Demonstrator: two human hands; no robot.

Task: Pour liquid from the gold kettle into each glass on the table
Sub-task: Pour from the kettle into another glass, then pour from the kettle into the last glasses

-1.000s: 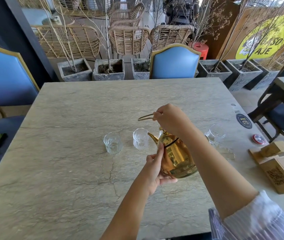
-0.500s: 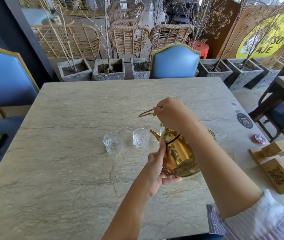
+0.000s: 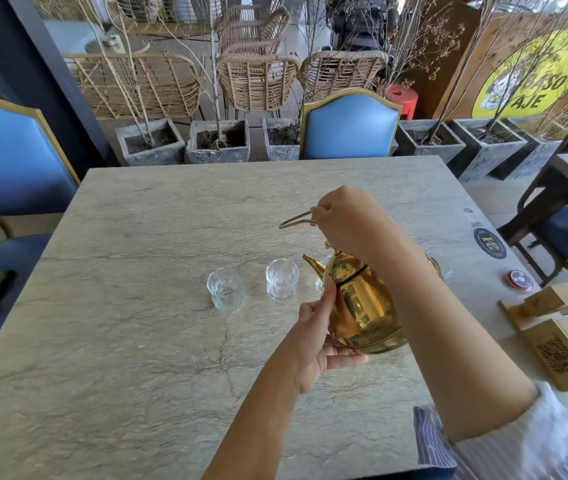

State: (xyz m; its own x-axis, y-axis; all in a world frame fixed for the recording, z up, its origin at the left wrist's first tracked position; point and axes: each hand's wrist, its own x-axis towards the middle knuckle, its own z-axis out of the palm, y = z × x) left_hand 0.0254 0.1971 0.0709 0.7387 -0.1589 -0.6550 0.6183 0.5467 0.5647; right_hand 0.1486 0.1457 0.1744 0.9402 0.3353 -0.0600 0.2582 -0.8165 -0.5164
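The gold kettle hangs above the stone table, tilted with its spout toward the left. My right hand grips its thin wire handle from above. My left hand cups the kettle's lower left side, thumb against the body. Two clear cut glasses stand left of the spout: the left glass and the middle glass. A third glass peeks out just behind the spout. Another glass is mostly hidden behind my right forearm.
A black round coaster and a red round disc lie near the right edge. Wooden QR-code stands sit at the right. Blue chairs surround the table, with stone planters behind.
The kettle has risen a little off the table and shifted slightly right, with both hands staying on it. The glasses have not moved.
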